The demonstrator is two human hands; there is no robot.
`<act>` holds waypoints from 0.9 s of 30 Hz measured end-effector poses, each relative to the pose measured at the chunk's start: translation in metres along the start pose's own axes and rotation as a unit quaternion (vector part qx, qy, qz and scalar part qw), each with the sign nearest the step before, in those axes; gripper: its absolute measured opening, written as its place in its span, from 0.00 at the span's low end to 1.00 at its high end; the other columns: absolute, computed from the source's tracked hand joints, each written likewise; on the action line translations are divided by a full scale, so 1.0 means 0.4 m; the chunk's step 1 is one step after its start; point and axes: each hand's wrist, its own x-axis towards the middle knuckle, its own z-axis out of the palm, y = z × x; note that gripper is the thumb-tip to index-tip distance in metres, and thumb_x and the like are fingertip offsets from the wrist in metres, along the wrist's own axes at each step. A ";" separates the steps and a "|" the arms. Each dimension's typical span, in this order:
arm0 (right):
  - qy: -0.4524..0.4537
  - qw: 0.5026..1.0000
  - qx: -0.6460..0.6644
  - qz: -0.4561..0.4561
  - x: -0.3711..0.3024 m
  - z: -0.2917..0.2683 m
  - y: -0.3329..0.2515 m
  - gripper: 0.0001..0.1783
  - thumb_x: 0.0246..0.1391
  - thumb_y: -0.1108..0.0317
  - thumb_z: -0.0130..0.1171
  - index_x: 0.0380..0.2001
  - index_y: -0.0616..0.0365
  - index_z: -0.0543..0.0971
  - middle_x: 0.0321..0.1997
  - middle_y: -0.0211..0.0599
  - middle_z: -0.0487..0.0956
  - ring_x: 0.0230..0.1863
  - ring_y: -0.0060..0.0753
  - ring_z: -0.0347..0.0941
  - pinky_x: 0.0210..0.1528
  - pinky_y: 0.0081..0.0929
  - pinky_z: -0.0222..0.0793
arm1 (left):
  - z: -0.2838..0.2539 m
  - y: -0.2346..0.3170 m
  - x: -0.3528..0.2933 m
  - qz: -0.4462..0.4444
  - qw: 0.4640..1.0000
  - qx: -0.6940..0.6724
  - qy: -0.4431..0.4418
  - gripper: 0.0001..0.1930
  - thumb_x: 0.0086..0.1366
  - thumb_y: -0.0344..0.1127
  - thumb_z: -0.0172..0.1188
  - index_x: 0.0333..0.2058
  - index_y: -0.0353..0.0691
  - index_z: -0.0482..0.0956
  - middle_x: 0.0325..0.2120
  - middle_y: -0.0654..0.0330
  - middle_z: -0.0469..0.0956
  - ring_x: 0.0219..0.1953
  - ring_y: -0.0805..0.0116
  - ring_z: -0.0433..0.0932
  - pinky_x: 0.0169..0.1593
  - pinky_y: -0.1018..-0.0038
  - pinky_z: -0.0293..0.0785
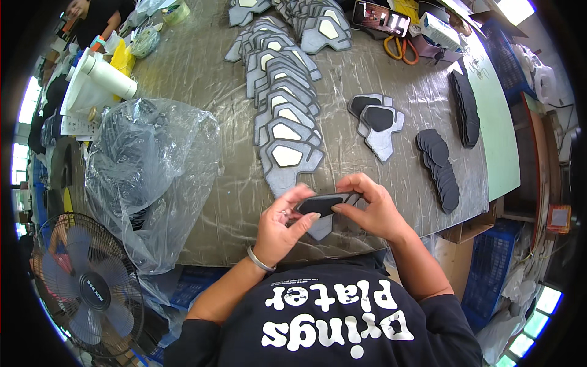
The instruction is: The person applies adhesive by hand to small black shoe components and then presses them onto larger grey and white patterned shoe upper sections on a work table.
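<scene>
Between my two hands, close to the table's near edge, is a grey padded piece with a black patch [322, 207], tilted up off the table. My left hand [276, 227] grips its left end, with the thumb on the near side. On the right end, my right hand [379, 211] pinches it between thumb and fingers. Just beyond my hands begins a long overlapping row of grey pieces with white patches [278, 173]. Right of that row lie a few similar grey pieces with black patches [379, 145]. Farther right sits a fanned row of rounded black patches [436, 164].
A clear plastic bag [189, 140] of black pieces lies at the left, with a standing fan [92, 290] below it. Black pads [466, 110] are stacked near the right edge. Orange-handled scissors [400, 50] and a phone [382, 19] lie far right; a white bottle [110, 74] is far left.
</scene>
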 end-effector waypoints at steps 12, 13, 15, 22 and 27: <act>0.016 0.993 -0.114 0.015 -0.005 0.014 -0.039 0.04 0.54 0.74 0.62 0.31 0.64 0.80 0.29 0.36 0.80 0.27 0.26 0.74 0.31 0.22 0.68 | 0.065 0.037 0.026 -0.003 0.998 -0.048 0.033 0.07 0.65 0.28 0.62 0.40 0.31 0.81 0.33 0.64 0.82 0.35 0.81 0.77 0.41 0.84 0.73; 0.031 0.996 -0.047 0.069 -0.005 0.010 -0.020 0.05 0.55 0.73 0.62 0.33 0.64 0.80 0.30 0.34 0.80 0.28 0.23 0.75 0.31 0.20 0.68 | 0.049 0.022 0.027 -0.040 0.997 -0.056 0.022 0.07 0.65 0.28 0.62 0.39 0.30 0.80 0.33 0.64 0.82 0.34 0.81 0.77 0.41 0.84 0.73; 0.063 0.970 0.184 0.145 -0.005 0.008 -0.011 0.11 0.57 0.70 0.63 0.40 0.66 0.78 0.34 0.30 0.81 0.32 0.19 0.75 0.33 0.17 0.70 | 0.039 0.011 0.023 -0.072 0.994 -0.084 0.026 0.06 0.64 0.28 0.63 0.37 0.30 0.81 0.32 0.63 0.82 0.32 0.82 0.77 0.39 0.86 0.72; 0.037 0.937 0.257 0.235 -0.038 0.030 -0.010 0.12 0.54 0.70 0.66 0.40 0.65 0.81 0.33 0.27 0.82 0.30 0.15 0.73 0.35 0.18 0.72 | 0.058 0.000 0.036 -0.032 0.992 -0.087 0.088 0.04 0.63 0.26 0.64 0.34 0.32 0.80 0.30 0.63 0.82 0.30 0.82 0.76 0.36 0.86 0.70; 0.059 0.936 0.296 0.181 -0.042 0.036 -0.004 0.12 0.58 0.71 0.62 0.43 0.66 0.80 0.37 0.29 0.82 0.35 0.18 0.75 0.39 0.20 0.73 | 0.052 0.009 0.052 -0.054 0.994 -0.086 0.025 0.04 0.63 0.25 0.63 0.35 0.33 0.78 0.32 0.62 0.82 0.33 0.80 0.78 0.40 0.84 0.72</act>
